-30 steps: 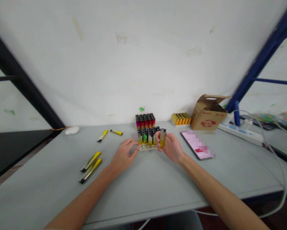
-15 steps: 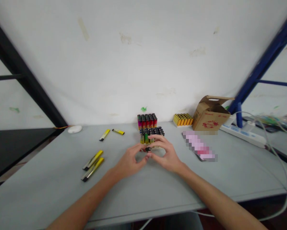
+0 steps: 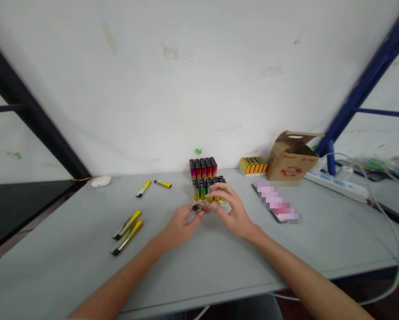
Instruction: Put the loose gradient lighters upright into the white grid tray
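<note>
My left hand (image 3: 179, 224) holds a lighter (image 3: 197, 207) at its fingertips, black cap facing me, just in front of a tray of upright lighters (image 3: 206, 190). My right hand (image 3: 232, 211) sits beside it with fingers spread, holding nothing, close to the tray's front edge. A second block of red and pink lighters (image 3: 202, 168) stands behind the tray near the wall.
Two long yellow lighters (image 3: 127, 231) lie at the left, two smaller yellow ones (image 3: 152, 186) farther back, and a white oval object (image 3: 101, 181) near the wall. A phone (image 3: 276, 202), an orange lighter pack (image 3: 253, 165), a cardboard box (image 3: 293, 156) and a power strip (image 3: 336, 184) are at the right.
A second ago my right hand held the lighter upright by the tray. It came down to meet my left hand, which now holds the lighter, and my right hand has let go.
</note>
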A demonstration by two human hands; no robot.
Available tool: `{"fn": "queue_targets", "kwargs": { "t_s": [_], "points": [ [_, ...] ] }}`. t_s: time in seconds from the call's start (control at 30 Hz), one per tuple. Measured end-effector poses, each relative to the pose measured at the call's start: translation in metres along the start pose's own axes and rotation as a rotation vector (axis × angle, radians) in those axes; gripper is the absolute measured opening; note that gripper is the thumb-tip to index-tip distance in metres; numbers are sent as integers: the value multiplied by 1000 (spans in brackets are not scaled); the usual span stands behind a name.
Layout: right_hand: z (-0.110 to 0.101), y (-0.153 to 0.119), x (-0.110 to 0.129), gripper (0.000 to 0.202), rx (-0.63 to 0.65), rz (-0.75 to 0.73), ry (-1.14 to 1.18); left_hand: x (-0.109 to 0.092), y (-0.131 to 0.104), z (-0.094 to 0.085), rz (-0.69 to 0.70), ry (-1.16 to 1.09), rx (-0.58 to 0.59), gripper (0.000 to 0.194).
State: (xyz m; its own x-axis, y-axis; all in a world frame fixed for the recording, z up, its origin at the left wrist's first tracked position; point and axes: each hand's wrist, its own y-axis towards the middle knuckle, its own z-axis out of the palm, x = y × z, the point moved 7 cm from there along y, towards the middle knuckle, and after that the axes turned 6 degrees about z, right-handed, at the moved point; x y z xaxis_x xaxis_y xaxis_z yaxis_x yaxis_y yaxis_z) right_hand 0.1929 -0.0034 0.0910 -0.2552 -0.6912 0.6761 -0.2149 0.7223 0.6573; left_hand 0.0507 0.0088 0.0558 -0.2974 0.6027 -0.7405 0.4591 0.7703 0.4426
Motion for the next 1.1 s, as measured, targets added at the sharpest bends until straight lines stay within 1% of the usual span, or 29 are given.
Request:
{"fn": "queue_targets", "kwargs": {
  "t_s": [0.07, 0.13, 0.23, 0.33, 0.43, 0.5, 0.57, 0.7, 0.8, 0.87, 0.93, 1.0, 1.1],
  "points": [
    [-18, 3, -8, 23, -118, 32, -16, 13, -1, -5, -106, -119, -83, 22],
    [-34, 5, -24, 24, -232, 99, -44, 26, -1, -8, -191, -272, -150, 20],
    [-43, 6, -49, 25, -266, 155, -97, 41, -2, -10, -286, -508, -210, 21],
    [-49, 6, -68, 21, -308, 202, -200, 46, -2, -8, -369, -689, -193, 34],
    [-59, 7, -79, 17, -372, 257, -290, 43, -1, -5, -410, -777, -138, 45],
    [-62, 8, -89, 16, -358, 315, -311, 42, -1, -2, -427, -804, -105, 48],
    [-62, 9, -99, 17, -306, 375, -329, 44, -1, 0, -441, -812, -87, 49],
    [-53, 8, -117, 18, -160, 439, -374, 53, -3, 2, -470, -792, -79, 50],
    [-46, 7, -126, 24, -76, 466, -389, 56, -4, 1, -468, -761, -80, 52],
    [-46, 6, -129, 27, -65, 492, -412, 55, -3, 0, -459, -749, -87, 53],
    [-48, 6, -131, 28, -85, 504, -455, 55, -3, 1, -460, -739, -93, 53],
    [-49, 7, -130, 28, -101, 483, -480, 56, -4, 5, -469, -740, -96, 54],
    [-48, 10, -129, 29, -100, 443, -439, 59, -5, 9, -471, -734, -92, 57]
  ]
}}
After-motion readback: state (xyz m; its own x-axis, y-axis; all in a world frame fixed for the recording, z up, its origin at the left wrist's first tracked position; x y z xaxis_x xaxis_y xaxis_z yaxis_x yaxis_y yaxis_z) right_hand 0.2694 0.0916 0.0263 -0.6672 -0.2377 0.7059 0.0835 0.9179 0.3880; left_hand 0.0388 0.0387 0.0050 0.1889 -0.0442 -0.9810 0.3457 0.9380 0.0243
